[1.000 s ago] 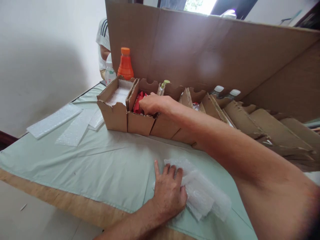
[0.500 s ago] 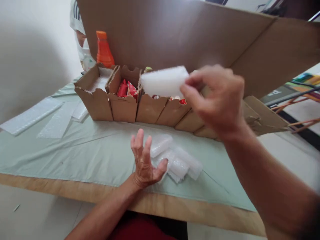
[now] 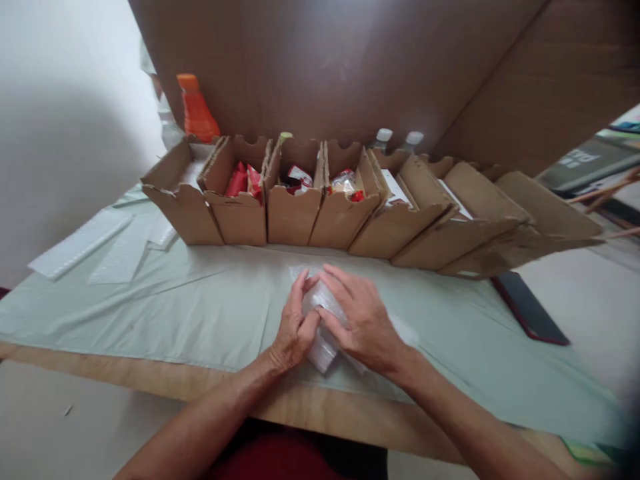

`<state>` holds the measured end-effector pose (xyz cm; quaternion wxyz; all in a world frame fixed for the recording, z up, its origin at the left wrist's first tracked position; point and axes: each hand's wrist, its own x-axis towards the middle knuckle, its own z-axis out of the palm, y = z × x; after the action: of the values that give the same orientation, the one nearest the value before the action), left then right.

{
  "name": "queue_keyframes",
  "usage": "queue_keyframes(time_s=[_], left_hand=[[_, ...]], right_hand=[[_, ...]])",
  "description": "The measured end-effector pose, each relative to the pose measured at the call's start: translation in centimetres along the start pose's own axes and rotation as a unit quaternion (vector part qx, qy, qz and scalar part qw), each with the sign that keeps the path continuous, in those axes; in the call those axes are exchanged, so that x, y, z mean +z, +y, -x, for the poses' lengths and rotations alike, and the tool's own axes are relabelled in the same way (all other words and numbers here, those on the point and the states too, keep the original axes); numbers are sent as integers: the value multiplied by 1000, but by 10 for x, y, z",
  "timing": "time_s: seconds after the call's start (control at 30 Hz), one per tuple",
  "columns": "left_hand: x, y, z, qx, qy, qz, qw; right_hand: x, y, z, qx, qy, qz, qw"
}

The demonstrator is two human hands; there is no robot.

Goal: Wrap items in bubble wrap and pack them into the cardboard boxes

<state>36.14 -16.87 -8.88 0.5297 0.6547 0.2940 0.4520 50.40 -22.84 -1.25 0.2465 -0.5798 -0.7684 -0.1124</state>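
Several folded pieces of clear bubble wrap (image 3: 324,353) lie in a pile on the green cloth near the table's front edge. My left hand (image 3: 294,328) curls round the left side of the pile, fingers bent and thumb pressed in. From the right, my right hand (image 3: 363,319) closes over the same bubble wrap, its fingertips close to those of the left hand. The two thumbs almost meet above the plastic. Part of the pile is hidden under my hands.
A row of cardboard bins (image 3: 293,217) holds red packets (image 3: 239,180) and other goods. Behind stand an orange bottle (image 3: 197,110) and a tall cardboard panel (image 3: 310,73). Flat bubble wrap sheets (image 3: 83,243) lie left; a dark flat object (image 3: 531,310) lies right.
My right hand has come down from in front of the bins with its piece of bubble wrap to the pile. My left hand has gone from spread to curled round the bubble wrap.
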Motion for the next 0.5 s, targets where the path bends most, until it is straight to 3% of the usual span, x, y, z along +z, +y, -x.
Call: queue_keyframes(time_s=[0.07, 0.13, 0.23, 0.3, 0.33, 0.4, 0.47, 0.5], left_hand=[[-5, -2, -3, -69, 61, 121, 988], [-18, 3, -6, -72, 115, 126, 983], [-61, 36, -23, 68, 168, -31, 983], [-100, 73, -53, 205, 206, -144, 946], [-121, 92, -74, 240, 220, -189, 926], [-158, 129, -127, 191, 223, -280, 914], [-187, 154, -182, 43, 203, -368, 907], [-197, 161, -205, 0, 189, -383, 904]], right_hand=[[28, -6, 5, 4, -54, 19, 998], [53, -9, 13, 13, -84, 56, 995], [71, -8, 22, 7, -98, 93, 991], [72, -5, 24, 2, -102, 99, 990], [72, -4, 24, 1, -103, 99, 990], [72, -3, 25, 3, -98, 97, 990], [74, -3, 26, 6, -82, 95, 992], [75, -3, 27, 6, -72, 96, 993]])
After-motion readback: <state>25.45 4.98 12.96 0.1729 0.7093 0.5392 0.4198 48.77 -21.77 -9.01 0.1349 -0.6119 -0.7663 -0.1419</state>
